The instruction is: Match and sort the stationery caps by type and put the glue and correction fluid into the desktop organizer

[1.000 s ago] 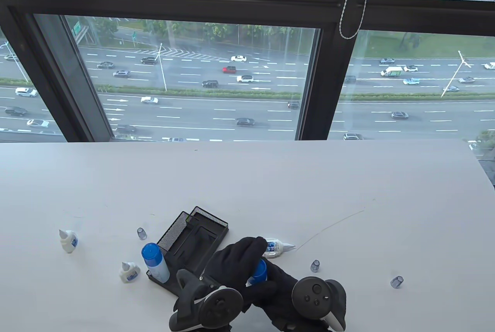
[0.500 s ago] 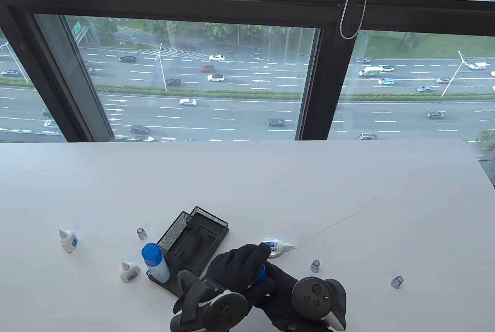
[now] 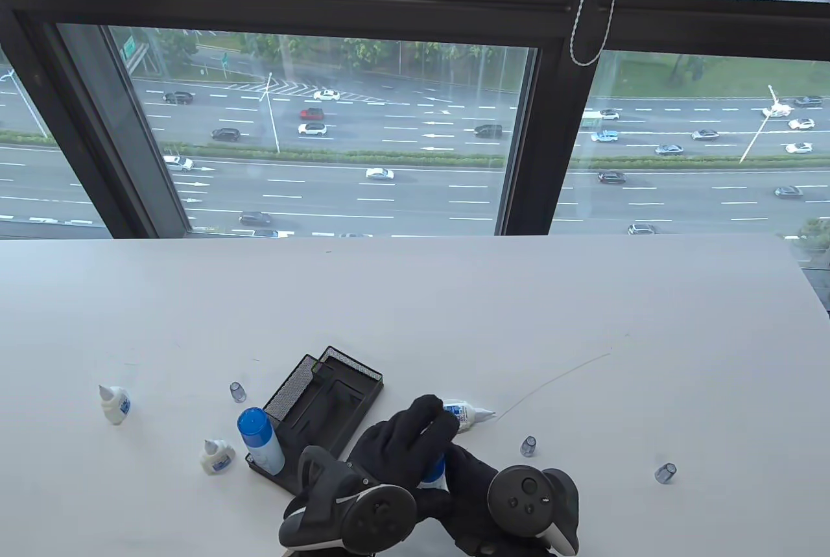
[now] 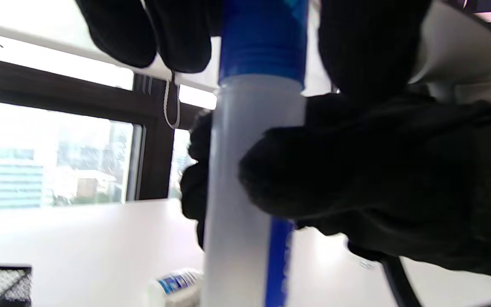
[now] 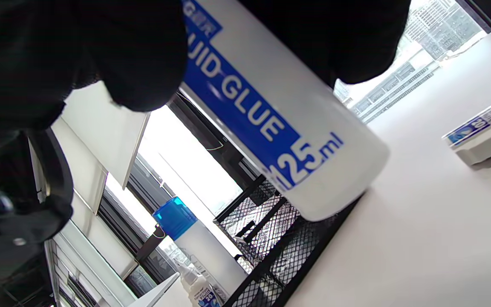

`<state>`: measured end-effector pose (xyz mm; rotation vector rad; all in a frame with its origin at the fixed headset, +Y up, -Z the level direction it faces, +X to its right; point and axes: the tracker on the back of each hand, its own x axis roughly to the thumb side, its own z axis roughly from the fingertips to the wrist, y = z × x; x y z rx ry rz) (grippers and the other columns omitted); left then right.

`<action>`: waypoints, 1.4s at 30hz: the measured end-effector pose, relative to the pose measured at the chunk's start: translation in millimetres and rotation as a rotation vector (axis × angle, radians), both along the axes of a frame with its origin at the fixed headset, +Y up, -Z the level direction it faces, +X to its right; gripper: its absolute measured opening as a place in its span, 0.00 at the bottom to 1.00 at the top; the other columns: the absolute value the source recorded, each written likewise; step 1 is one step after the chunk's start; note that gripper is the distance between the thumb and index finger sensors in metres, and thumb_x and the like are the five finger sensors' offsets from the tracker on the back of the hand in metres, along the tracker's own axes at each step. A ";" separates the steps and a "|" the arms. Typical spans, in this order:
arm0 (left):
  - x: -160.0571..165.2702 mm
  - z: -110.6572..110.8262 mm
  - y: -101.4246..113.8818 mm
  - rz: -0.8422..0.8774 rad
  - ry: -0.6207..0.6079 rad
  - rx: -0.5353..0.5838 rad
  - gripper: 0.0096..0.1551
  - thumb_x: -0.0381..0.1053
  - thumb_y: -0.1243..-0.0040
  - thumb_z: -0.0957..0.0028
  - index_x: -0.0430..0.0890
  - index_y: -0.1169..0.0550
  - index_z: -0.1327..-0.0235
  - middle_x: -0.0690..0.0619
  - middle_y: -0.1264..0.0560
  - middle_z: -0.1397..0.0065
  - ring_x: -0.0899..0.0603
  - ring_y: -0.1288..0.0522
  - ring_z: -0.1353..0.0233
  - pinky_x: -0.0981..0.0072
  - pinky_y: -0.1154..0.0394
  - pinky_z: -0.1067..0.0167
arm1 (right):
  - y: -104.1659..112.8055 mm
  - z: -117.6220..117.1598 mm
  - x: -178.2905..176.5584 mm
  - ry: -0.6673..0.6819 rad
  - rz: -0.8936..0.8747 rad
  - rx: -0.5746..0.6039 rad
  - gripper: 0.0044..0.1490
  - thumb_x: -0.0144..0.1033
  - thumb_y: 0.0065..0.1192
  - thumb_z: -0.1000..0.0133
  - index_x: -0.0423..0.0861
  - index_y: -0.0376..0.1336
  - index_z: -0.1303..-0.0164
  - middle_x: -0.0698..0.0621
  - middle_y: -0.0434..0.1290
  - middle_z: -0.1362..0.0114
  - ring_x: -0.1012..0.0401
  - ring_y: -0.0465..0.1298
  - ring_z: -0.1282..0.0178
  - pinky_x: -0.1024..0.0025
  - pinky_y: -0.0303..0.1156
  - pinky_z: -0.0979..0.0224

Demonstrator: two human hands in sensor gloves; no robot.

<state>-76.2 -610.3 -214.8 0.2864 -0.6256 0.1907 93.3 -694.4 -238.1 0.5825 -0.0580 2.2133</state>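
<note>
— Hands?
— Both on one liquid glue bottle (image 3: 433,471), just beside the near right corner of the black mesh organizer (image 3: 324,411). Left hand (image 3: 405,437) curled over the blue cap (image 4: 262,40), fingers (image 4: 177,34) wrapped round it. Right hand (image 3: 473,479) gripping the white body lower down, label "LIQUID GLUE 125 ml" readable in the right wrist view (image 5: 271,123).
— Touching the tabletop?
— Bottom of the bottle close above the organizer's mesh edge in the right wrist view; contact not clear.
— Anything already in the organizer?
— A second glue bottle with a blue cap (image 3: 259,439), standing at the organizer's near left end.
— And the rest, taking the organizer as reference?
— Small correction fluid bottle (image 3: 465,413) lying on its side just right of it, nozzle pointing away from it, uncapped. Another small white bottle (image 3: 216,456) left of it, close to the standing glue. A third (image 3: 115,402) well to the left, upright. Clear bluish cap (image 3: 238,391) just left of its far end. Two more clear caps to the right: one (image 3: 528,446) near the lying bottle, one (image 3: 665,473) well beyond.
— Surface?
— White tabletop (image 3: 583,310), window behind with a busy road below.
</note>
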 end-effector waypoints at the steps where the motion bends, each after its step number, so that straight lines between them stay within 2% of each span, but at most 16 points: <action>1: -1.3 0.1 -0.4 0.017 0.055 0.044 0.57 0.74 0.40 0.51 0.47 0.41 0.14 0.40 0.40 0.13 0.42 0.22 0.23 0.45 0.24 0.31 | 0.3 0.1 0.1 0.002 0.000 0.000 0.47 0.48 0.73 0.50 0.44 0.56 0.24 0.46 0.71 0.27 0.47 0.76 0.30 0.46 0.69 0.26; 4: -5.6 -0.6 1.7 0.123 0.045 0.050 0.45 0.75 0.44 0.48 0.51 0.31 0.22 0.50 0.24 0.27 0.50 0.15 0.40 0.52 0.20 0.39 | 1.1 0.7 0.3 -0.001 0.012 0.010 0.47 0.48 0.73 0.50 0.44 0.56 0.24 0.46 0.71 0.27 0.48 0.77 0.30 0.46 0.69 0.26; 9: 0.4 -1.7 4.0 -0.001 -0.090 -0.179 0.47 0.56 0.37 0.39 0.44 0.45 0.13 0.42 0.40 0.12 0.38 0.28 0.16 0.40 0.27 0.28 | -2.6 -1.0 -0.4 0.002 0.022 -0.003 0.47 0.48 0.73 0.51 0.44 0.57 0.24 0.45 0.71 0.27 0.47 0.77 0.31 0.46 0.69 0.27; 13: 0.0 0.4 -2.4 0.042 0.095 -0.014 0.55 0.77 0.44 0.48 0.46 0.39 0.15 0.44 0.31 0.18 0.43 0.20 0.28 0.46 0.24 0.33 | -2.5 -0.4 0.0 0.001 0.002 -0.003 0.47 0.48 0.73 0.50 0.44 0.56 0.24 0.46 0.71 0.27 0.48 0.77 0.31 0.47 0.69 0.26; 16: -2.4 -1.0 -2.1 0.131 0.097 -0.072 0.43 0.71 0.45 0.41 0.47 0.33 0.20 0.47 0.25 0.26 0.47 0.16 0.39 0.50 0.21 0.38 | -2.6 -0.6 -0.1 0.005 0.005 0.000 0.47 0.48 0.73 0.50 0.44 0.56 0.24 0.46 0.71 0.27 0.48 0.77 0.31 0.47 0.69 0.26; 19: 4.1 0.8 0.1 0.041 -0.035 -0.228 0.42 0.56 0.43 0.35 0.43 0.44 0.13 0.40 0.37 0.14 0.38 0.26 0.20 0.42 0.27 0.29 | -4.8 -1.7 -0.5 -0.002 0.019 0.003 0.47 0.48 0.73 0.50 0.43 0.57 0.24 0.45 0.72 0.27 0.48 0.77 0.31 0.47 0.69 0.27; 22: 7.9 5.8 -2.3 0.035 0.042 -0.084 0.51 0.64 0.40 0.39 0.42 0.46 0.12 0.37 0.43 0.11 0.34 0.31 0.16 0.37 0.31 0.27 | -5.9 -2.2 0.1 0.009 -0.010 -0.015 0.47 0.48 0.73 0.50 0.43 0.57 0.24 0.45 0.72 0.27 0.47 0.77 0.31 0.47 0.69 0.27; 24: 7.4 8.7 -4.1 0.030 0.152 0.080 0.52 0.74 0.44 0.44 0.44 0.40 0.15 0.41 0.35 0.16 0.43 0.21 0.28 0.45 0.25 0.32 | -4.1 -1.1 0.5 0.004 -0.007 -0.004 0.48 0.49 0.73 0.50 0.43 0.57 0.24 0.45 0.71 0.27 0.48 0.77 0.31 0.47 0.69 0.27; 26: 6.6 8.3 -4.0 0.028 0.155 0.067 0.43 0.72 0.47 0.41 0.48 0.34 0.20 0.47 0.26 0.25 0.49 0.16 0.38 0.51 0.21 0.37 | -3.4 -0.8 0.7 0.004 -0.008 0.000 0.47 0.48 0.73 0.50 0.43 0.57 0.24 0.45 0.71 0.27 0.48 0.77 0.31 0.47 0.69 0.27; 28: 8.7 6.2 -2.4 0.018 0.059 -0.039 0.39 0.64 0.45 0.37 0.47 0.36 0.17 0.44 0.29 0.20 0.43 0.18 0.32 0.46 0.23 0.34 | -4.8 -1.4 0.3 0.000 0.001 -0.003 0.48 0.48 0.73 0.50 0.43 0.57 0.24 0.45 0.72 0.27 0.48 0.77 0.31 0.47 0.69 0.27; 30: 11.9 6.1 -3.9 0.032 -0.004 -0.151 0.44 0.54 0.46 0.33 0.40 0.49 0.12 0.35 0.46 0.11 0.34 0.32 0.16 0.37 0.31 0.26 | -6.5 -2.4 1.0 -0.010 -0.008 -0.007 0.47 0.48 0.73 0.50 0.43 0.56 0.24 0.45 0.71 0.27 0.47 0.77 0.31 0.46 0.69 0.27; 32: 12.0 7.4 -5.9 0.013 0.078 -0.070 0.56 0.64 0.44 0.37 0.38 0.55 0.12 0.30 0.55 0.10 0.28 0.40 0.13 0.32 0.36 0.25 | -7.3 -2.9 1.5 -0.008 -0.013 -0.014 0.48 0.48 0.73 0.50 0.43 0.56 0.24 0.45 0.71 0.27 0.47 0.77 0.31 0.46 0.69 0.27; 35: 7.8 6.9 -8.0 0.015 0.183 0.055 0.61 0.77 0.47 0.47 0.40 0.46 0.13 0.36 0.41 0.13 0.38 0.25 0.23 0.41 0.28 0.29 | -6.8 -2.7 1.4 -0.016 -0.010 -0.011 0.48 0.48 0.72 0.50 0.43 0.56 0.24 0.45 0.71 0.27 0.48 0.77 0.31 0.47 0.69 0.27; 37: 6.1 4.1 -6.7 0.074 0.138 -0.002 0.45 0.70 0.43 0.42 0.47 0.35 0.18 0.46 0.26 0.24 0.47 0.16 0.37 0.49 0.21 0.36 | -6.6 -2.4 1.5 -0.016 -0.010 -0.007 0.47 0.48 0.73 0.50 0.43 0.56 0.24 0.46 0.71 0.27 0.48 0.77 0.31 0.46 0.69 0.27; 40: 9.9 1.2 -4.6 -0.008 -0.029 -0.217 0.44 0.55 0.43 0.34 0.41 0.48 0.13 0.38 0.41 0.13 0.37 0.28 0.18 0.39 0.29 0.27 | -8.4 -2.9 0.4 -0.015 0.007 -0.001 0.47 0.49 0.73 0.50 0.43 0.56 0.24 0.46 0.71 0.27 0.48 0.77 0.31 0.47 0.69 0.27; 42: 10.1 3.5 -6.8 0.027 0.043 -0.136 0.53 0.61 0.40 0.37 0.40 0.51 0.12 0.35 0.47 0.11 0.33 0.34 0.15 0.35 0.33 0.26 | -9.0 -3.1 0.5 -0.008 -0.013 -0.017 0.47 0.49 0.73 0.50 0.43 0.56 0.25 0.45 0.71 0.28 0.48 0.77 0.31 0.47 0.70 0.27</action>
